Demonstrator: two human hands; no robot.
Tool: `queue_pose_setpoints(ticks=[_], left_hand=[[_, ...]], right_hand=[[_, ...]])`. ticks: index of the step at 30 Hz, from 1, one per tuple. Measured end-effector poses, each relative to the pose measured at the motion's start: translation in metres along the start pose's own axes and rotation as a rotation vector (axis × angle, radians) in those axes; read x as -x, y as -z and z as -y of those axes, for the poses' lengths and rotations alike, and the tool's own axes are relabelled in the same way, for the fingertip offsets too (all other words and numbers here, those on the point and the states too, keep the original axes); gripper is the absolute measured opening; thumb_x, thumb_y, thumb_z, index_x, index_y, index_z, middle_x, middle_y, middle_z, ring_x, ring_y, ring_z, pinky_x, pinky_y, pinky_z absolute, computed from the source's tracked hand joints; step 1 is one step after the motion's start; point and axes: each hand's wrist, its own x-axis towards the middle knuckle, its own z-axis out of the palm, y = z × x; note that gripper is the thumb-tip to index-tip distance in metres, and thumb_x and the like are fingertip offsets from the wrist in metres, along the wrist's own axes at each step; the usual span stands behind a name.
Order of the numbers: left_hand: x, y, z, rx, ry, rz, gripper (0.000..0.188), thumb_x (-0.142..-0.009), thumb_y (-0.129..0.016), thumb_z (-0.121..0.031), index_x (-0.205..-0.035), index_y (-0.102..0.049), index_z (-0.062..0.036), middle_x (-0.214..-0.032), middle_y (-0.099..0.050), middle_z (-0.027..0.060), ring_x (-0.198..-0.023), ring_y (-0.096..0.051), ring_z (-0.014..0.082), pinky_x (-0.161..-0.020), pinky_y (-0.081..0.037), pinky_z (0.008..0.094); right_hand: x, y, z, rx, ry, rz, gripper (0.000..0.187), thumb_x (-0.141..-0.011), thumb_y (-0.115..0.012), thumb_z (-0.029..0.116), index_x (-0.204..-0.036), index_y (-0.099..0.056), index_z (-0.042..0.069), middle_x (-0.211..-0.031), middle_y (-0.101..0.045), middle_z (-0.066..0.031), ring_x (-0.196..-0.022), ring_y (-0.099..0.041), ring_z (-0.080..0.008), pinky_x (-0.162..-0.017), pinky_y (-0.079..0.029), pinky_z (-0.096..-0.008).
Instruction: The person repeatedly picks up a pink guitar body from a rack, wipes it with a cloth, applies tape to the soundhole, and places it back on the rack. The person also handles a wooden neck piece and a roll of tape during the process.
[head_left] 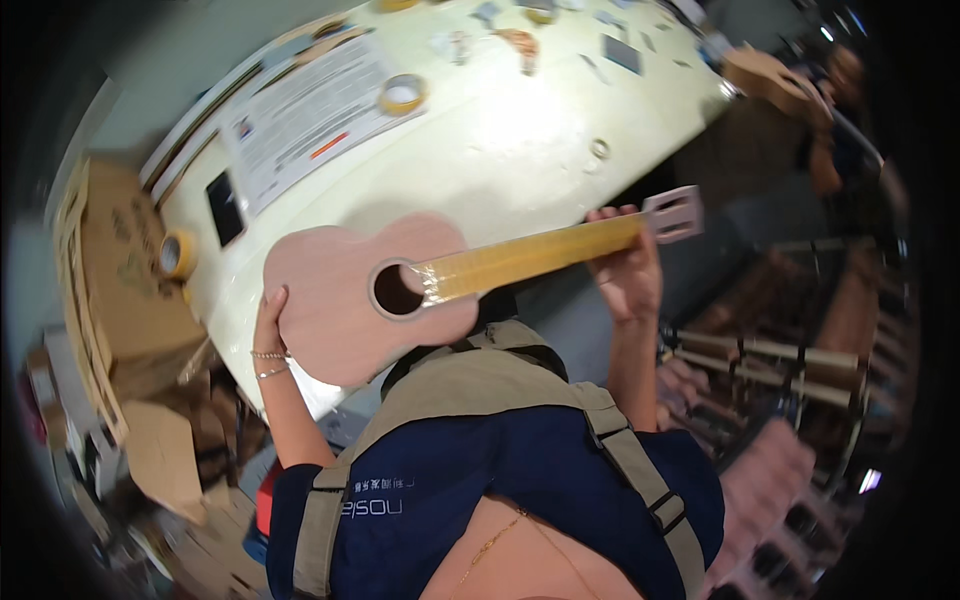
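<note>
An unstrung ukulele point(330, 290) of bare pinkish wood lies across the near edge of the table, its soundhole facing up. Yellow tape point(540, 252) covers the fingerboard, and clear, shiny tape shows at the end beside the soundhole. My left hand point(271, 318) grips the lower left rim of the body, thumb over the edge and the other fingers hidden underneath. Around the neck, just below the slotted headstock point(676, 214), my right hand point(630, 275) is closed, palm up, with fingertips showing on the far side.
On the white table point(510, 150) lie printed sheets point(310, 125), a tape roll point(402, 94), a dark phone point(225, 208) and small scraps. A cardboard box point(125, 270) stands at left. At right are racks of wooden bodies point(770, 470) and another person holding an instrument point(770, 80).
</note>
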Motion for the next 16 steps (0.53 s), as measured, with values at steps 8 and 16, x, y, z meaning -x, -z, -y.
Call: queue_pose_setpoints(ticks=[8,16], left_hand=[[-0.046,0.012,-0.014,-1.191,-0.761,-0.734,0.029,-0.076,-0.068,-0.023,-0.097,-0.064,-0.0042,-0.097,-0.063,0.0134,-0.096,-0.056,0.0297,-0.085,-0.043,0.035],[-0.256,-0.171,-0.005,-1.127,-0.749,-0.411,0.012,-0.073,-0.067,-0.018,-0.08,-0.068,-0.0079,-0.085,-0.065,0.0064,-0.086,-0.057,0.0251,-0.082,-0.043,0.0321]], right_hand=[[-0.1,0.051,-0.15,-0.009,-0.617,-0.286,0.036,-0.092,-0.046,0.032,-0.115,-0.044,0.005,-0.117,-0.052,-0.016,-0.115,-0.048,-0.0305,-0.098,-0.04,-0.0422],[-0.22,-0.004,-0.113,1.688,-0.457,0.827,0.036,-0.086,-0.055,0.045,-0.102,-0.063,0.014,-0.083,-0.068,-0.0054,-0.062,-0.065,-0.0222,-0.058,-0.051,-0.0292]])
